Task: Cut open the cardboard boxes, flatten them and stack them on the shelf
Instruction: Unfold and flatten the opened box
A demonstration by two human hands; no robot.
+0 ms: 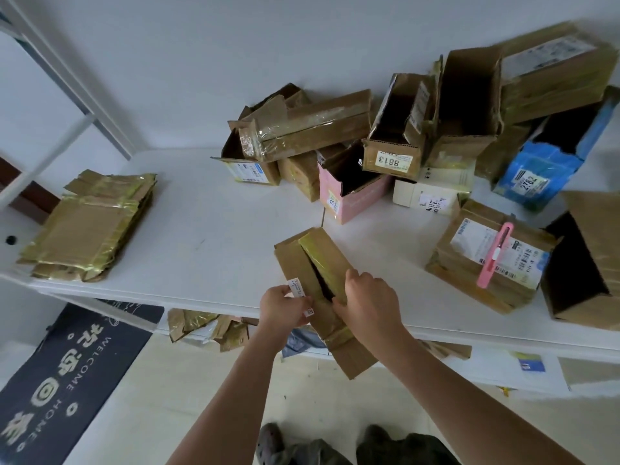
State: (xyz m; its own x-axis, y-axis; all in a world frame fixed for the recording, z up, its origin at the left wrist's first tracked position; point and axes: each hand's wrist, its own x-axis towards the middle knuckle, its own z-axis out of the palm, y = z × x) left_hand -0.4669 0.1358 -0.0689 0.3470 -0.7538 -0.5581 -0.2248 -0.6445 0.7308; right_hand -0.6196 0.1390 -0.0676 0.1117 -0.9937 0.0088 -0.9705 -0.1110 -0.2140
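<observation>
Head view: I hold a half-open brown box (315, 286) at the table's (208, 236) near edge.
My left hand (285, 305) pinches one flap, my right hand (369, 302) grips the taped flap beside it. Its near end hangs off, so it could slip down. Pink cutter (496, 255) lies well right of my grip.

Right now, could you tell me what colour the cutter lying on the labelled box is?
Pink, seen clearly in the head view: cutter.

doormat (63, 380): dark, floor lower left | shoes (271, 443): grey, bottom edge
</observation>
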